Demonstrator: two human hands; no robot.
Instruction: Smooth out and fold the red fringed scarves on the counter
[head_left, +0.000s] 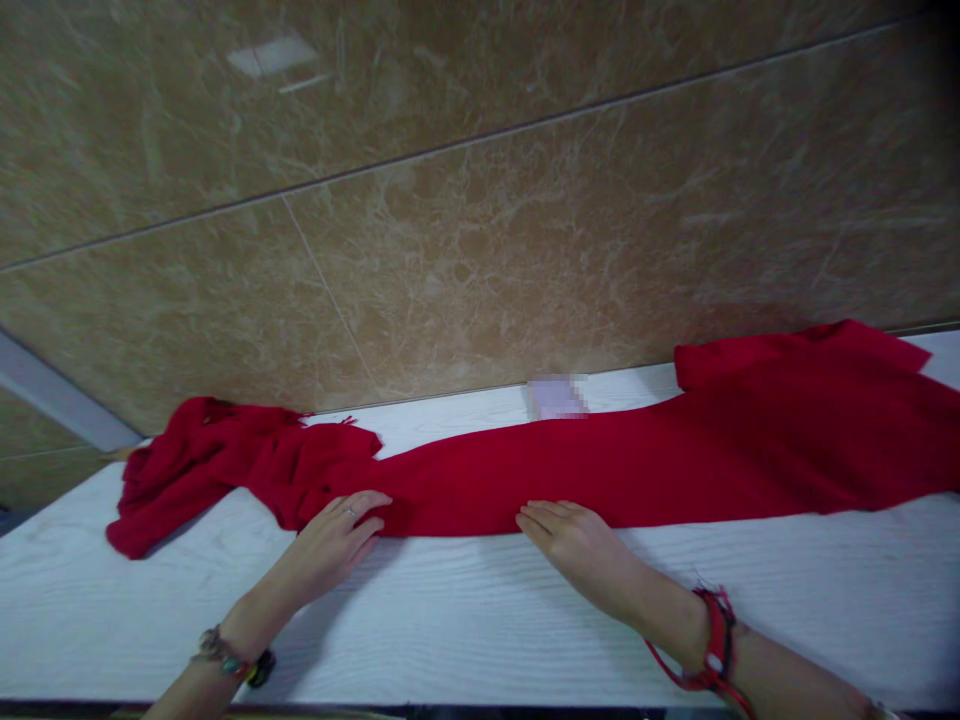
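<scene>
A long red scarf [480,480] stretches across the white tabletop. Its middle lies flat and smooth, while the left end is bunched, with a little fringe showing at the back. On the right it widens, and a fold stands against the wall. My left hand [345,525] rests on the near side of the scarf beside the bunched part, fingers slightly curved and apart. Farther right, my right hand [570,535] lies flat over the scarf's near edge, its fingers stretched out. Neither hand visibly grips the cloth.
Behind the white table [450,620] rises a brown marbled tile wall [480,250]. A small pale blurred item [556,396] lies between scarf and wall. At the left, a light-coloured post [67,390] slants down to the table's back corner. The table's front edge runs along the bottom.
</scene>
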